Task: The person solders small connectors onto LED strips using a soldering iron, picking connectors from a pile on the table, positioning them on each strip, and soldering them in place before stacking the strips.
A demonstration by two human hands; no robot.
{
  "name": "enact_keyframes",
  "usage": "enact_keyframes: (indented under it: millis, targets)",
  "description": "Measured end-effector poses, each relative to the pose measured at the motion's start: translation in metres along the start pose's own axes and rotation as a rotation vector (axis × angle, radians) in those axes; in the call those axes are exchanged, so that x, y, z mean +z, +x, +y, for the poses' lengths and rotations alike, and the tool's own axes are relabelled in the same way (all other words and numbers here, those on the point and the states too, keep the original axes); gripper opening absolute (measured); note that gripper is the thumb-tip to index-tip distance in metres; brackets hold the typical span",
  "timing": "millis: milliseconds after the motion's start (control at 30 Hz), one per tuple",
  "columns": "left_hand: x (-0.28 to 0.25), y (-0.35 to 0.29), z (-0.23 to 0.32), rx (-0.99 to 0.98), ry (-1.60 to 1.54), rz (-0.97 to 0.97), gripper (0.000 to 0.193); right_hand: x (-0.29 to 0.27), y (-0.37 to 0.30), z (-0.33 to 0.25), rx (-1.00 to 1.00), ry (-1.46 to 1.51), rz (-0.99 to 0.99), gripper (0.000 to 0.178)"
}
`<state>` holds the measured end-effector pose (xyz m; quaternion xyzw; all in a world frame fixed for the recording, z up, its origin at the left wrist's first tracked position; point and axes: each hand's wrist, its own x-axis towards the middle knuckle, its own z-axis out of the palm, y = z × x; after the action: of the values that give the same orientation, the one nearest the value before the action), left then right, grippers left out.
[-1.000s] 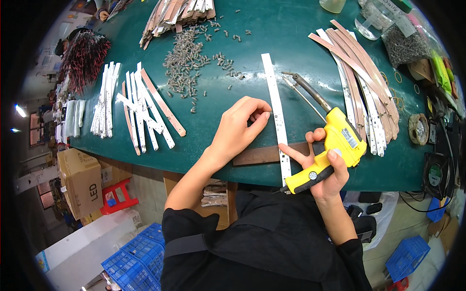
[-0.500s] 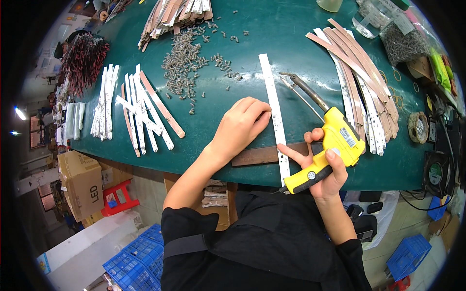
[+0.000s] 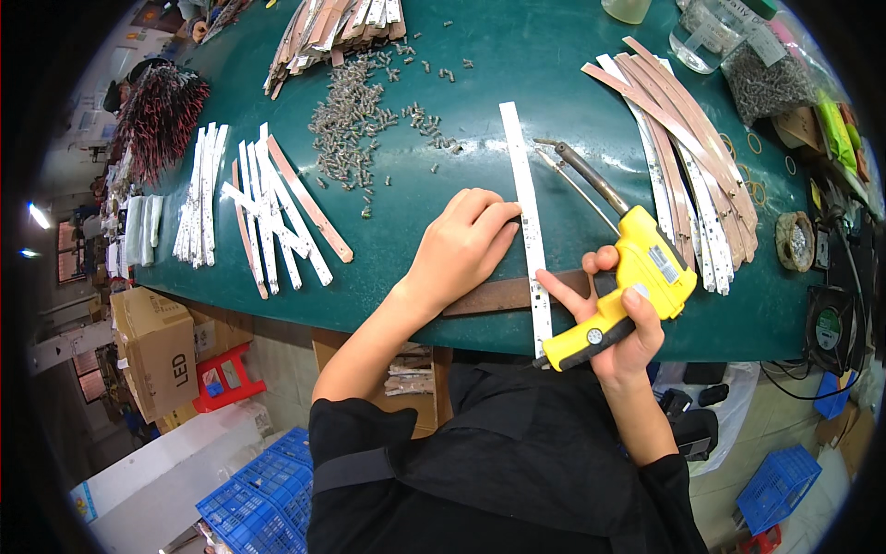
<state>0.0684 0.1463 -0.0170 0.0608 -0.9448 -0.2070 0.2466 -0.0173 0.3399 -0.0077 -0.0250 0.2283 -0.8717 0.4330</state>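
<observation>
A long white circuit-board strip (image 3: 526, 189) stands lengthwise before me, its near end at the table edge. My left hand (image 3: 466, 245) is closed, fingertips pinched at the strip's left edge; anything small between them is hidden. My right hand (image 3: 620, 323) grips a yellow and black soldering gun (image 3: 651, 258) from below. Its dark barrel and thin feed tube point up and left, with the tip right of the strip, apart from it. My right index finger reaches out and touches the strip's lower part. Beneath the strip lies a brown flat bar (image 3: 489, 297).
Small metallic parts (image 3: 346, 120) lie heaped beyond my left hand. More strips lie at left (image 3: 277, 217), far back (image 3: 328, 37) and right (image 3: 692, 157). A bag of small parts (image 3: 766, 78), a roll (image 3: 795, 242) and a fan (image 3: 828, 323) line the right side.
The strip's far end has shifted slightly right, and my left hand has moved a little right with it. The soldering gun has barely moved.
</observation>
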Motion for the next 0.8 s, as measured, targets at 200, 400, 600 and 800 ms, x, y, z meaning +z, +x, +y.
enact_keyframes:
  millis: [200, 400, 600, 800]
  targets:
    - [-0.002, -0.003, 0.001, -0.187, -0.209, 0.002, 0.022, 0.018, -0.019, -0.042, -0.07, -0.414, 0.027, 0.064]
    - [0.0, -0.001, -0.001, -0.193, -0.193, 0.005, 0.021, 0.023, -0.034, -0.059, 0.054, -0.752, 0.006, 0.081]
    - [0.004, -0.002, -0.004, -0.191, -0.19, 0.007, 0.018, 0.023, -0.028, -0.053, 0.099, -0.791, -0.008, 0.076]
    - [0.004, -0.002, -0.005, -0.183, -0.187, -0.002, 0.015, 0.024, -0.024, -0.057, 0.15, -0.836, -0.048, 0.074]
